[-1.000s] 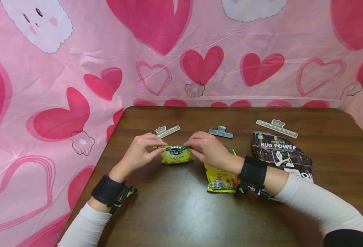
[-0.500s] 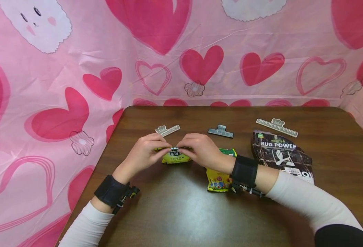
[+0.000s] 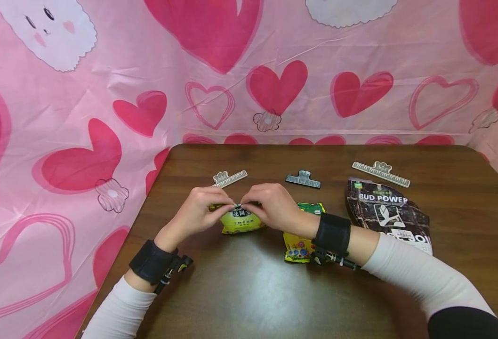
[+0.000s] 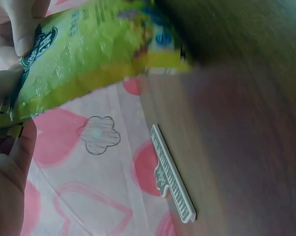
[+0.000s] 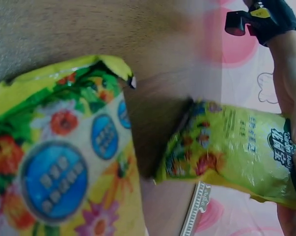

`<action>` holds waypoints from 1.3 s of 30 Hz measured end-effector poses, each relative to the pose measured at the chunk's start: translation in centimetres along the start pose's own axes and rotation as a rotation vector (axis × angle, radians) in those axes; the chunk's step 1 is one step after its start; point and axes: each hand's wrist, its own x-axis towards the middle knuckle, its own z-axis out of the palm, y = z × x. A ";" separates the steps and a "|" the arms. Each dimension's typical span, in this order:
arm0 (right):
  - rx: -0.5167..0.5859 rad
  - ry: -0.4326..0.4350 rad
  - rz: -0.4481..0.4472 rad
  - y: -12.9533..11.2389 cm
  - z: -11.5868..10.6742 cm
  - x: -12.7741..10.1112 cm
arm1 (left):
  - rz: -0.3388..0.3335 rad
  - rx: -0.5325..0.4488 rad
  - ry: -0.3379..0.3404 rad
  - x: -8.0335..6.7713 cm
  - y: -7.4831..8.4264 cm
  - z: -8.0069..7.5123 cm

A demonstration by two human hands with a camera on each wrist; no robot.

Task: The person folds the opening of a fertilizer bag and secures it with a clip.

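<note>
Both hands hold a small yellow-green printed bag by its dark green top edge, over the left middle of the table. My left hand pinches that edge on the left, thumb on the near side. My right hand pinches it on the right, its fingertips close beside the left ones. In the left wrist view the bag hangs from the fingers, its lower end near the tabletop. A second yellow flowered bag lies just under the right forearm, partly hidden by it; it looms large in the right wrist view.
A black "BUD POWER" bag lies at the right. Along the back are three ruler-shaped clips: a white one behind the left hand, a dark one in the middle, and a longer white one behind the black bag. Pink heart-printed cloth hangs behind the table.
My right hand has slid left along the bag's top edge until its fingertips came close to the left hand's. More of the bag's front now shows below the fingers.
</note>
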 end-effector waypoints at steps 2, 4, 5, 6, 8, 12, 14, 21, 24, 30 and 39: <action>0.012 -0.011 0.000 -0.1 -0.1 0.0 | 0.000 -0.009 -0.009 0.0 0.1 -0.1; 0.030 -0.024 -0.006 -0.2 -0.2 0.0 | 0.007 -0.015 -0.019 -0.1 0.2 -0.2; 0.039 -0.028 -0.013 -0.3 -0.2 0.0 | 0.012 -0.021 -0.023 -0.2 0.2 -0.2; 0.049 -0.032 -0.020 -0.4 -0.2 0.0 | 0.018 -0.027 -0.027 -0.2 0.3 -0.3; 0.066 -0.039 -0.035 -0.5 -0.3 -0.1 | 0.029 -0.040 -0.033 -0.3 0.3 -0.3; 0.095 -0.048 -0.037 -0.5 -0.3 -0.1 | 0.024 -0.059 -0.041 -0.4 0.2 -0.4; 0.108 -0.054 -0.027 -0.5 -0.4 -0.1 | 0.006 -0.066 -0.049 -0.5 0.1 -0.4; 0.095 -0.091 0.003 -0.5 -0.9 -0.4 | -0.070 -0.079 -0.084 -0.7 0.2 -0.6; 0.073 -0.106 0.019 -0.4 -1.1 -0.7 | -0.089 -0.064 -0.085 -0.9 0.2 -0.7; 0.072 -0.114 0.042 0.2 -1.7 -1.4 | -0.125 -0.049 -0.073 -1.5 0.1 -1.1; 0.087 -0.120 0.077 0.6 -2.5 -2.4 | -0.127 -0.080 -0.065 -1.6 -0.2 -1.4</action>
